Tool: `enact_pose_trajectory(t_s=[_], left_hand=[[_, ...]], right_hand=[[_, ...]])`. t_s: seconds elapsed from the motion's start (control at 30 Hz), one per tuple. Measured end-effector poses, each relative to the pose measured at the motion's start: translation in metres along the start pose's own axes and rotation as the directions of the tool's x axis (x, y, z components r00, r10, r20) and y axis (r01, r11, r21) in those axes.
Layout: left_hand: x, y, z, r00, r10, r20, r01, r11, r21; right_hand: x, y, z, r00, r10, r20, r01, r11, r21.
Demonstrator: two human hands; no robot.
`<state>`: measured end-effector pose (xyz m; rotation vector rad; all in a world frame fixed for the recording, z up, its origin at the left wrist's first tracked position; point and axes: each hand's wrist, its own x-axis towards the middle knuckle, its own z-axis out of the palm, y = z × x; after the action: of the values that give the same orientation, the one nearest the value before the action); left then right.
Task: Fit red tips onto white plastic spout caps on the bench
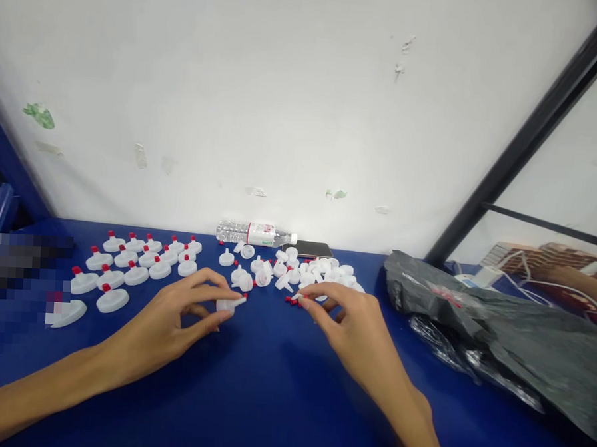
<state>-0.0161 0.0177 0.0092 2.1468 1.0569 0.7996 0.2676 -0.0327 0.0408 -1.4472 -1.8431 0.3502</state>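
My left hand (pixel 181 314) pinches a white spouted cap (pixel 227 304) just above the blue table (pixel 269 395). My right hand (pixel 346 316) rests beside it, fingertips closed on a small red tip (pixel 294 299) at the edge of a few loose red tips. Behind both hands lies a loose pile of white caps (pixel 296 271). To the left, several white caps with red tips (pixel 141 262) stand in rows.
A clear water bottle (pixel 255 233) lies along the white wall, with a dark phone (pixel 313 249) beside it. A crumpled grey plastic bag (pixel 497 334) covers the table's right side. Another person's arm (pixel 576 281) shows at the far right. A blurred patch hides the left edge.
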Motion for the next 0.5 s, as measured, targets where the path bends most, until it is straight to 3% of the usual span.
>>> enact_pose_trajectory(t_s=[0.1, 0.23, 0.5], left_hand=[[-0.006, 0.01, 0.009, 0.997, -0.028, 0.066, 0.037, 0.99, -0.139], [-0.009, 0.013, 0.014, 0.988, -0.079, 0.136, 0.087, 0.994, -0.058], [-0.006, 0.018, 0.006, 0.957, -0.206, 0.206, 0.224, 0.972, -0.072]], right_hand=[[-0.003, -0.012, 0.009, 0.993, 0.005, 0.114, -0.018, 0.994, 0.112], [-0.009, -0.026, 0.022, 0.967, -0.033, 0.253, -0.013, 0.984, 0.176], [-0.012, -0.03, 0.036, 0.945, -0.07, 0.321, 0.043, 0.995, 0.09]])
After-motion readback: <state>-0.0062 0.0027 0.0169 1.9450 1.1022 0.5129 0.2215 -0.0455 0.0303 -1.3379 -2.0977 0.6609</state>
